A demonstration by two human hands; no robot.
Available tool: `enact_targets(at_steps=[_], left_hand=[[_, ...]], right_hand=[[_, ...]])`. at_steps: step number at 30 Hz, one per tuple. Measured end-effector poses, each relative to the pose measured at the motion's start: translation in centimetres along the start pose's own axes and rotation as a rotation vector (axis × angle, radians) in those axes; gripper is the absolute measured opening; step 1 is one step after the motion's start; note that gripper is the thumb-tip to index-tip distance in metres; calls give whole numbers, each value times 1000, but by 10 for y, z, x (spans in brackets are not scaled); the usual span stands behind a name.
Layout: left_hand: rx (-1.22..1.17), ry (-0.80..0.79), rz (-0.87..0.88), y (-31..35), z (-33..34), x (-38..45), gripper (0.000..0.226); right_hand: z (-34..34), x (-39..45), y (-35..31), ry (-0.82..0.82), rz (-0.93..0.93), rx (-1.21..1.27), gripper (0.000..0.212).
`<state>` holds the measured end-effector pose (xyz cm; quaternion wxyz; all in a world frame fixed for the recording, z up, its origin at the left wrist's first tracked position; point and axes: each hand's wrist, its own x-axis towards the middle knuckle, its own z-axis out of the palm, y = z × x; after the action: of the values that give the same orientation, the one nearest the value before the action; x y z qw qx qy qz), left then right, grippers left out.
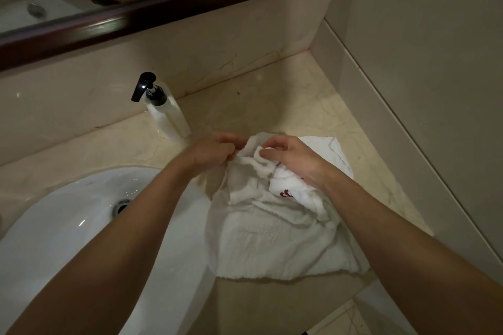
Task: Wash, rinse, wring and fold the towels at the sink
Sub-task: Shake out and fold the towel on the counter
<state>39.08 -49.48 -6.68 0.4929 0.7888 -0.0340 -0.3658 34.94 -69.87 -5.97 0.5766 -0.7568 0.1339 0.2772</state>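
Left hand [217,148] and right hand [292,158] each pinch the far edge of the towel [272,239], fingers curled. The towel lies crumpled on the counter [272,95], just beside the sink [81,215].

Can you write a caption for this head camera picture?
Both hands, left hand and right hand, pinch a white towel beside the sink.
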Motion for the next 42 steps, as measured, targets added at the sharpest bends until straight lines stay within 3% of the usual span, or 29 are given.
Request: enact_targets(at_steps=[2, 7, 9, 14, 17, 21, 26, 31, 35, 38, 42], left_hand=[[202, 14, 66, -1, -3, 0, 42], [261, 64, -35, -12, -2, 10, 6], [267, 121, -41, -16, 0, 10, 17], [-106, 423, -32, -12, 9, -4, 7], [-174, 608, 55, -6, 13, -17, 9], [-410, 438, -28, -7, 14, -24, 25], [-340, 231, -189, -21, 0, -34, 28], [-356, 429, -261, -42, 2, -45, 16], [-455, 606, -39, -30, 12, -51, 4], [-358, 636, 138, -4, 15, -53, 9], [-369, 563, 154, 18, 19, -55, 13]], right_hand=[[0, 0, -1, -6, 7, -2, 3], [6, -2, -1, -46, -63, -38, 8], [7, -4, -1, -63, -123, -45, 7], [7, -6, -4, -84, -146, -79, 5], [7, -8, -8, -90, -161, -77, 9], [8, -12, -18, -85, -237, -33, 5], [13, -13, -18, -79, -242, -33, 5], [16, -17, -13, -51, -175, 15, 4], [16, -24, -20, -70, -158, -23, 9], [19, -35, -30, -144, -220, 5, 11], [26, -38, -40, -122, -287, 5, 10]])
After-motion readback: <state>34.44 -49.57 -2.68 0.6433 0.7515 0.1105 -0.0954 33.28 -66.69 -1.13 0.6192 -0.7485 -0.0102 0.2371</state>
